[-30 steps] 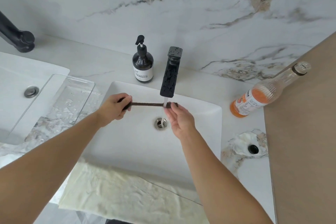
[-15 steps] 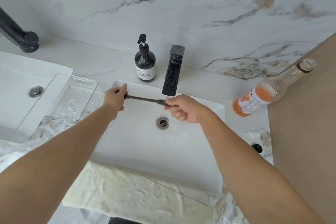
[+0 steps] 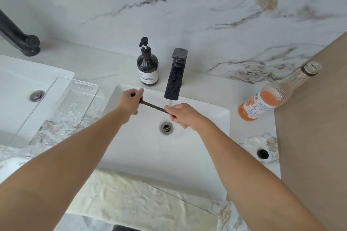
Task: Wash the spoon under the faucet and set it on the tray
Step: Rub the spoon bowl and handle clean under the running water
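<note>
Change since half a second ago: right hand (image 3: 183,115) has slid slightly down the shaft, so the spoon (image 3: 153,106) now slopes lower toward the right; left hand (image 3: 130,102) barely shifted

Item: spoon, dark, slim, textured handle. Location: held over the sink (image 3: 131,155), apart from the basin, its right end under the thin stream from the black faucet (image 3: 173,80) (bowl hidden inside the right fist, so which end is which cannot be told)

Grip, left: fingers curled closed round the left end. Grip, right: fist pressed together round the right end, directly under the water

Handling, judged: light, rigid, unlikely to break; wet metal is probably slippery, though the ridged shaft should give purchase. Best taken at the bare middle of the shaft or the dry left end

Destination: clear tray (image 3: 62,110) on the counter (image 3: 105,69), left of the sink, well apart from the spoon

Nearby: soap bottle (image 3: 147,66), orange drink bottle (image 3: 262,102)
</note>
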